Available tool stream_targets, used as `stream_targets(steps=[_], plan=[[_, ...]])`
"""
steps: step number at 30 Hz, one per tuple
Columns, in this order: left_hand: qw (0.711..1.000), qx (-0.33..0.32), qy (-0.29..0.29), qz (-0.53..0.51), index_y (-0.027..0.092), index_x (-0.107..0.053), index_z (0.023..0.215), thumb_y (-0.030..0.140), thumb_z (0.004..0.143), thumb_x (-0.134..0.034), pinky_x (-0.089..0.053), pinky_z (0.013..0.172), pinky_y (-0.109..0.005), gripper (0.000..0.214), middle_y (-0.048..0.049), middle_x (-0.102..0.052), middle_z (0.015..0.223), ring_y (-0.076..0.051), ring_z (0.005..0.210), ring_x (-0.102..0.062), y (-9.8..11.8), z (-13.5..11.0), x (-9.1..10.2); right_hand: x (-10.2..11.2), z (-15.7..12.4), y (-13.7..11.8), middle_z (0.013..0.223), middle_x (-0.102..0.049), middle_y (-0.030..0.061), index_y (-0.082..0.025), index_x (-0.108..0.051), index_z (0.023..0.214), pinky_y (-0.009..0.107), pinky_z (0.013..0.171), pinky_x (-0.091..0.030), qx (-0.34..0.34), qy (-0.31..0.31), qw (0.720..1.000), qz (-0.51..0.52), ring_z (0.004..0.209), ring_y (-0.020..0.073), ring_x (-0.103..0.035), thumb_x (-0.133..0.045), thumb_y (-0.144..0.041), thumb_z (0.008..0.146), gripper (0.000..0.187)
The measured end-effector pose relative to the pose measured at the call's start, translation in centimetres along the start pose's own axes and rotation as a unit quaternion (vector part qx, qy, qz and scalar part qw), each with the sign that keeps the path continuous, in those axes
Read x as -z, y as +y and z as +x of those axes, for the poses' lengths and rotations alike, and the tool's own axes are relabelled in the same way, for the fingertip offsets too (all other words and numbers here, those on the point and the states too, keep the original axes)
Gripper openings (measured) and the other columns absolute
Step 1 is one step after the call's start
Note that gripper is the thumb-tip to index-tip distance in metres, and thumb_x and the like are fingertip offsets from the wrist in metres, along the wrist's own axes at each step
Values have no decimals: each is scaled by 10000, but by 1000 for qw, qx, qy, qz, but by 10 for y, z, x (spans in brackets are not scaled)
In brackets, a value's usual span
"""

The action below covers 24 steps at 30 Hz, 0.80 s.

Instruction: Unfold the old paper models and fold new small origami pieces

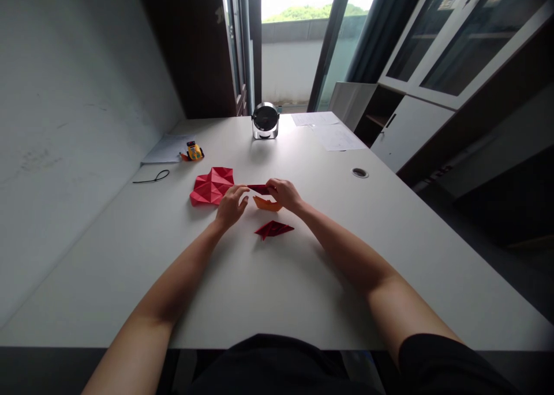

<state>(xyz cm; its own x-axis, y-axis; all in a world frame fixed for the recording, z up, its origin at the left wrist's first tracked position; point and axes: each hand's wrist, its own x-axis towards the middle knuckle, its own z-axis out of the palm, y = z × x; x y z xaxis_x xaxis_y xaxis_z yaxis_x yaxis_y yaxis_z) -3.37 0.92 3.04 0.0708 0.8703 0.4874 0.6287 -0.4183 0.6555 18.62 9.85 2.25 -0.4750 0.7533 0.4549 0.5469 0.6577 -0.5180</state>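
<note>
My left hand (231, 205) and my right hand (283, 193) meet over the middle of the white table (277, 279). Together they pinch a small dark red folded paper piece (258, 189), one hand at each end. Just below it lies an orange folded paper piece (267, 204), close to my right fingers. A dark red folded paper piece (273, 229) lies nearer to me, untouched. A larger red origami assembly of joined pointed units (212, 186) rests left of my left hand.
A small round desk fan (265, 120) stands at the far side. Paper sheets (331, 130) lie at the far right, another sheet (167, 150) and a yellow toy (194, 151) at the far left, with a black cord (152, 178). A cable grommet (359, 172) sits right.
</note>
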Motion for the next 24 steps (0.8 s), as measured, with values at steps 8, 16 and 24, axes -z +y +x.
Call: stream_targets(steps=[8, 16, 24], plan=[[998, 27, 58, -18, 248, -683, 1051, 317, 908, -630, -432, 931, -391, 167, -97, -609, 1033, -298, 1033, -564, 3, -1, 6, 4, 1, -27, 960, -700, 67, -228, -691, 963, 300, 782, -430, 66, -22, 997, 28, 842, 195, -591, -497, -229, 959, 195], [996, -20, 25, 78, 241, -652, 948, 307, 968, -525, -433, 871, -394, 145, -101, -582, 998, -287, 999, -549, -2, -2, 9, 5, 0, -35, 923, -703, 52, -229, -679, 914, 298, 762, -437, 63, -16, 995, 77, 795, 186, -589, -540, -229, 917, 139], [999, -13, -7, 36, 246, -629, 946, 332, 990, -492, -428, 838, -356, 167, -83, -590, 952, -255, 919, -559, -8, -4, 7, 7, -1, -35, 908, -721, 30, -230, -683, 949, 296, 745, -460, 24, -19, 994, 108, 751, 170, -609, -541, -236, 911, 147]])
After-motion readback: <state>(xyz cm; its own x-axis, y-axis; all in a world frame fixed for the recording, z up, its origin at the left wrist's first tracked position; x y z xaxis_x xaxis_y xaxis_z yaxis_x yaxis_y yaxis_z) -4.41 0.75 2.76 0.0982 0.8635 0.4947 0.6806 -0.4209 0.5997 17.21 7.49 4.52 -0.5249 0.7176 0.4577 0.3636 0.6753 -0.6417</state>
